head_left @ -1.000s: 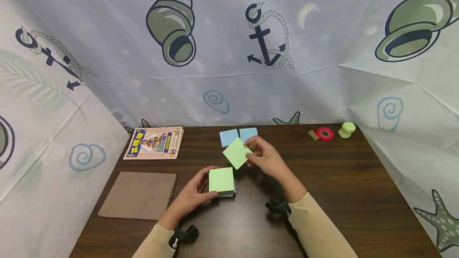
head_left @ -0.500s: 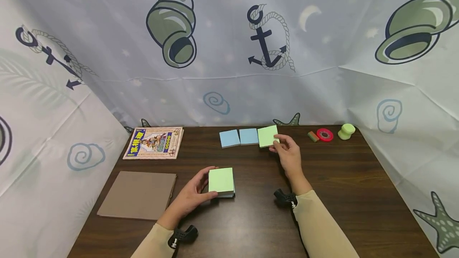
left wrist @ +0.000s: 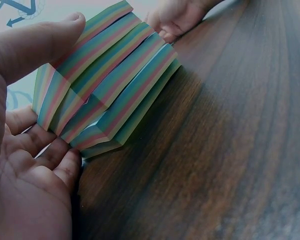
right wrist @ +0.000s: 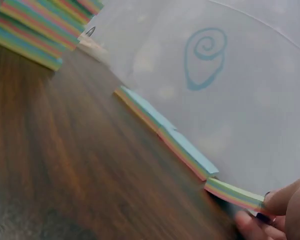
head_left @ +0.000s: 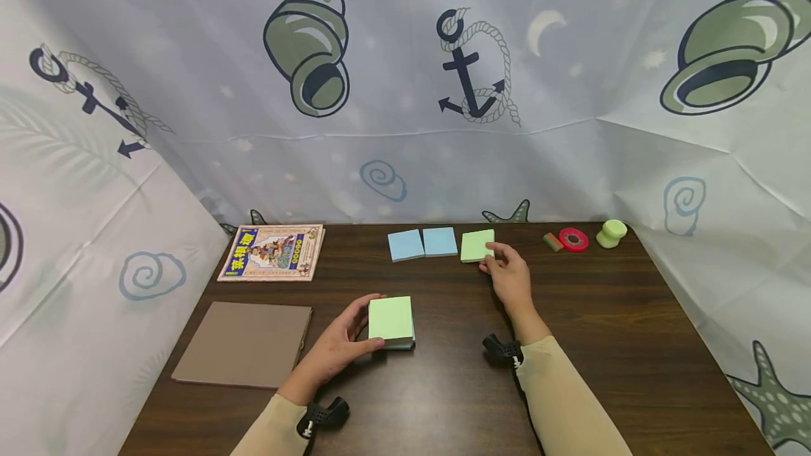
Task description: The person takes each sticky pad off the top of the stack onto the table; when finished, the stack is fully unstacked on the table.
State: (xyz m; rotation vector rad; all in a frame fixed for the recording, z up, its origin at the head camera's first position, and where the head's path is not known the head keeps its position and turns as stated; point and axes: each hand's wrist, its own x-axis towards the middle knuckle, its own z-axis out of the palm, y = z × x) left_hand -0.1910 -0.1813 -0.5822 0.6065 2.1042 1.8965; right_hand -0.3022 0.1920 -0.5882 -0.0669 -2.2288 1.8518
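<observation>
My left hand (head_left: 342, 345) grips a stack of sticky note pads (head_left: 390, 318), thumb on the near side and fingers behind. A light green pad tops the stack, and the left wrist view shows the pads' rainbow-striped edges (left wrist: 97, 80). Farther back, my right hand (head_left: 512, 281) pinches a single green sticky note pad (head_left: 476, 245) by its right edge. In the right wrist view this pad (right wrist: 235, 194) has a dark shadow below it; whether it touches the table I cannot tell. Two blue pads, a left one (head_left: 405, 245) and a right one (head_left: 440, 241), lie side by side to its left.
A colourful booklet (head_left: 272, 253) lies at the back left, with a brown flat folder or board (head_left: 243, 345) nearer. At the back right sit a small brown-green block (head_left: 552, 242), a red round object (head_left: 573, 239) and a green knob-shaped object (head_left: 611, 233). Patterned cloth (head_left: 380, 90) hangs behind the table.
My right hand has carried the green pad from in front of the blue pads rightward and back, then lowered it beside them with a small gap. The left hand and its stack have stayed put.
</observation>
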